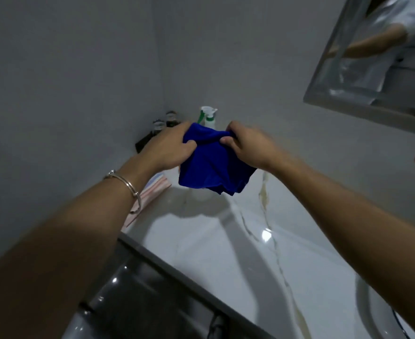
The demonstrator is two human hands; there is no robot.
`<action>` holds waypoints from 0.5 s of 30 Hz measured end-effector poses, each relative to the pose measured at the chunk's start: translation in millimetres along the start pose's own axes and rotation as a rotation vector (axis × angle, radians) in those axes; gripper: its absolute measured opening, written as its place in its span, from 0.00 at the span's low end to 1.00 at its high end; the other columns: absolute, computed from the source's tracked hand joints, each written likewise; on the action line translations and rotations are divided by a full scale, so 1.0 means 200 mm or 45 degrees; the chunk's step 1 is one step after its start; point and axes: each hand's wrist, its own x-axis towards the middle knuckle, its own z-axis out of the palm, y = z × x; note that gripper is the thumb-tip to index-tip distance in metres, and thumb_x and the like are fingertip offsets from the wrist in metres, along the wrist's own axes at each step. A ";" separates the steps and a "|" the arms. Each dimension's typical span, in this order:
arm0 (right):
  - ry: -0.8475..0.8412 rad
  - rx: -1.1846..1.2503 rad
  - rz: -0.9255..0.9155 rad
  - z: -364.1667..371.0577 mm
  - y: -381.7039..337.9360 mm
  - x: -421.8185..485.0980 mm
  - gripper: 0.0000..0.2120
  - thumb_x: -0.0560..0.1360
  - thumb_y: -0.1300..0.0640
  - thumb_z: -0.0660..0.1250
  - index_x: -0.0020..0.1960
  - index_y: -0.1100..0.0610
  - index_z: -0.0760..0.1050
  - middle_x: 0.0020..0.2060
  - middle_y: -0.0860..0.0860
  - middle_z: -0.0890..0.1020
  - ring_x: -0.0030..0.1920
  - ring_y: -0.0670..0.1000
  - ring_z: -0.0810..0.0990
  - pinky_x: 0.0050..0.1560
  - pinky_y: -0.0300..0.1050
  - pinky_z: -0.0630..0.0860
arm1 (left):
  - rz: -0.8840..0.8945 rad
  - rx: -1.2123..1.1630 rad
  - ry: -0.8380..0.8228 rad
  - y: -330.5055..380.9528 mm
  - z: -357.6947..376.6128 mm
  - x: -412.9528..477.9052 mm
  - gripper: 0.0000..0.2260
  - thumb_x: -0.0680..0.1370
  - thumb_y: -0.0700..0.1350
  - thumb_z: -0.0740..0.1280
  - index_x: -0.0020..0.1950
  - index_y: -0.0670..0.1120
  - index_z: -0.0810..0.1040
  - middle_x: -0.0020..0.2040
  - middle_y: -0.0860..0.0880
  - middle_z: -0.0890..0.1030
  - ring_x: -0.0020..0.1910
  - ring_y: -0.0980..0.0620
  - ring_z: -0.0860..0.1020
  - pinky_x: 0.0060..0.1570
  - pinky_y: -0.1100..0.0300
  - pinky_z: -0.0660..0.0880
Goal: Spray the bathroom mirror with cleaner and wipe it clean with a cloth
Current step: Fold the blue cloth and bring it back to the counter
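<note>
Your two bare arms reach out over the white counter (201,253). Your left hand (169,148) pinches the top left of the blue cloth (211,165), and your right hand (248,145) pinches the top right. It hangs bunched between them, up off the counter. Behind it stands the spray bottle (209,117) by the wall. Up on your right hangs the mirror (382,57). A silver bangle (125,189) sits on your left wrist.
</note>
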 end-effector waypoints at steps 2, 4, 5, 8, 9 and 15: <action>-0.046 0.038 -0.028 0.08 0.01 0.05 0.14 0.81 0.48 0.56 0.56 0.58 0.69 0.49 0.57 0.79 0.44 0.57 0.76 0.42 0.49 0.72 | -0.070 -0.073 -0.044 -0.08 0.02 0.02 0.09 0.71 0.47 0.57 0.48 0.48 0.72 0.43 0.47 0.79 0.42 0.45 0.79 0.45 0.43 0.76; -0.104 0.065 -0.044 0.19 0.04 0.10 0.14 0.81 0.47 0.55 0.56 0.57 0.69 0.48 0.57 0.79 0.44 0.57 0.76 0.43 0.50 0.73 | -0.121 -0.158 -0.073 -0.17 0.05 0.04 0.09 0.71 0.44 0.60 0.49 0.44 0.74 0.45 0.44 0.80 0.46 0.44 0.78 0.48 0.46 0.75; -0.141 0.079 -0.046 0.25 0.06 0.12 0.14 0.81 0.47 0.55 0.56 0.57 0.69 0.48 0.57 0.79 0.44 0.56 0.76 0.43 0.50 0.73 | -0.156 -0.197 -0.086 -0.21 0.08 0.05 0.09 0.71 0.43 0.60 0.49 0.43 0.74 0.46 0.43 0.80 0.47 0.44 0.78 0.48 0.46 0.75; -0.272 0.153 -0.025 0.43 0.11 0.15 0.15 0.81 0.46 0.55 0.56 0.57 0.69 0.49 0.58 0.79 0.46 0.57 0.76 0.47 0.53 0.75 | -0.257 -0.298 -0.178 -0.33 0.18 0.05 0.05 0.74 0.38 0.61 0.49 0.43 0.74 0.46 0.44 0.78 0.46 0.46 0.77 0.47 0.48 0.74; -0.322 0.177 -0.011 0.48 0.12 0.15 0.14 0.81 0.46 0.55 0.56 0.57 0.69 0.50 0.57 0.79 0.47 0.56 0.77 0.48 0.53 0.75 | -0.275 -0.284 -0.221 -0.37 0.21 0.04 0.06 0.76 0.37 0.61 0.51 0.42 0.74 0.48 0.43 0.78 0.46 0.46 0.77 0.47 0.48 0.74; -0.540 0.292 0.088 0.75 0.15 0.15 0.13 0.82 0.49 0.53 0.61 0.54 0.68 0.54 0.55 0.78 0.48 0.52 0.77 0.50 0.46 0.76 | -0.270 -0.101 -0.371 -0.57 0.36 0.03 0.09 0.77 0.35 0.61 0.57 0.40 0.73 0.49 0.40 0.78 0.47 0.42 0.78 0.43 0.49 0.77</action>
